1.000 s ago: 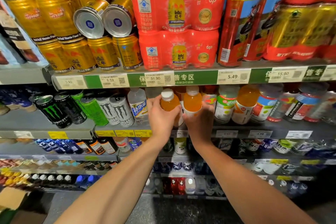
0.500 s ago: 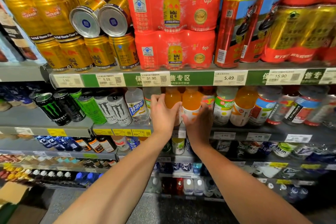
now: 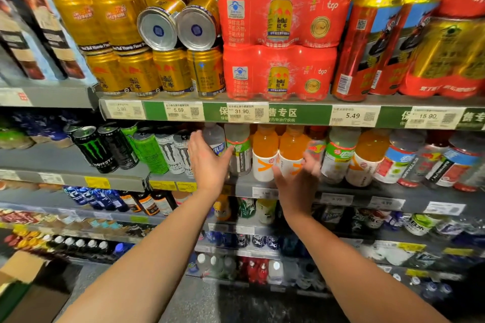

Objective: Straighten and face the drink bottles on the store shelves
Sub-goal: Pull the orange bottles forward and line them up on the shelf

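Two orange drink bottles [image 3: 265, 155] [image 3: 291, 153] with white lower labels stand upright side by side at the front of the second shelf [image 3: 341, 193]. My left hand [image 3: 207, 162] is spread with straight fingers, off to the left of them, in front of a clear bottle with a green label [image 3: 239, 149]. My right hand [image 3: 298, 179] hovers with loose fingers just in front of the right orange bottle, holding nothing. More bottles with green, orange and blue labels [image 3: 338, 157] continue along the shelf to the right.
Black, green and white energy cans [image 3: 118, 148] fill the shelf to the left. Above are gold cans [image 3: 123, 42], two lying on their sides, and red multipacks [image 3: 283, 34]. Lower shelves hold more bottles. A cardboard box [image 3: 18, 286] sits on the floor at bottom left.
Both hands have let go of the two orange bottles, which now stand back on the shelf. My left hand has drawn away to the left and my right hand down and to the right.
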Tool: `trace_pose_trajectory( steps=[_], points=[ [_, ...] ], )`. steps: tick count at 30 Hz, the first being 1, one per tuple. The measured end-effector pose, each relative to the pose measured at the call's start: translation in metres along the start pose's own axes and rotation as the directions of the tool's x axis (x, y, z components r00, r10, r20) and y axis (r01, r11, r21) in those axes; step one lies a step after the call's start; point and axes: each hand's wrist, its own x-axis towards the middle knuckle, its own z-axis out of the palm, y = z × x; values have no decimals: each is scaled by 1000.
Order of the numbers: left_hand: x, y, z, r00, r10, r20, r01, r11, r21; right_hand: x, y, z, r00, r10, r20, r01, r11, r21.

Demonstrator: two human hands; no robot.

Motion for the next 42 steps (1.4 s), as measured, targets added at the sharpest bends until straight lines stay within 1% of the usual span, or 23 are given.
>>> trace_pose_trajectory(
  steps=[2, 4, 8, 10, 12, 14, 16, 19, 21, 23, 25, 27, 29, 32, 35, 38, 40, 42],
  points=[
    [7, -2, -1, 999, 14, 32, -16, 998, 61, 1, -3, 0, 1000, 28, -5, -28, 999, 28],
    [14, -4, -3, 998, 49, 26, -51, 994, 93, -1, -6, 0, 998, 67, 6, -67, 997, 42],
    [24, -10, -10, 993, 96, 65, -103, 988, 115, -10, -11, 10, 990, 137, 41, -136, 990, -40],
    [25, -14, -12, 989, 119, 90, -128, 986, 108, -13, -15, 14, 985, 169, 26, -167, 985, -47],
    [23, -20, -15, 984, 131, 123, -140, 988, 72, -14, -18, 16, 984, 176, -11, -177, 983, -57],
    [18, -28, -17, 978, 140, 156, -139, 990, -15, -16, -21, 15, 980, 196, -31, -197, 980, -41],
    [9, -32, -18, 974, 138, 178, -120, 987, -107, -19, -22, 13, 980, 197, -32, -197, 980, -11],
    [-3, -32, -21, 976, 111, 189, -81, 984, -159, -21, -21, 10, 984, 174, -32, -174, 985, 15],
    [-9, -31, -22, 985, 74, 159, -41, 979, -199, -20, -20, 6, 985, 166, -49, -165, 986, 10],
    [-15, -28, -27, 996, 27, 86, 0, 954, -299, -18, -17, 0, 986, 155, -54, -154, 988, 21],
    [-24, -23, -32, 998, 56, -23, -60, 938, -341, -15, -12, -9, 985, 163, -52, -160, 986, 45],
    [-34, -17, -37, 994, 82, -77, -104, 934, -341, -9, -5, -20, 980, 196, -42, -192, 978, 87],
    [-47, -7, -39, 996, 69, -49, -82, 916, -393, -3, 2, -34, 974, 221, -46, -214, 970, 119],
    [-71, 8, -30, 998, 57, 24, -40, 890, -454, 6, 15, -58, 979, 194, -66, -186, 976, 116],
    [-98, 29, -5, 985, 63, 163, 30, 859, -511, 16, 36, -94, 976, 209, -60, -197, 967, 159],
    [-132, 60, 28, 955, 57, 292, 106, 853, -511, 27, 64, -138, 970, 237, -62, -219, 952, 213],
    [-161, 88, 52, 945, 62, 320, 125, 838, -531, 32, 89, -171, 953, 293, -72, -268, 932, 245],
    [-192, 120, 76, 949, 69, 306, 112, 836, -537, 37, 116, -208, 941, 338, -28, -312, 894, 321]
  ],
)
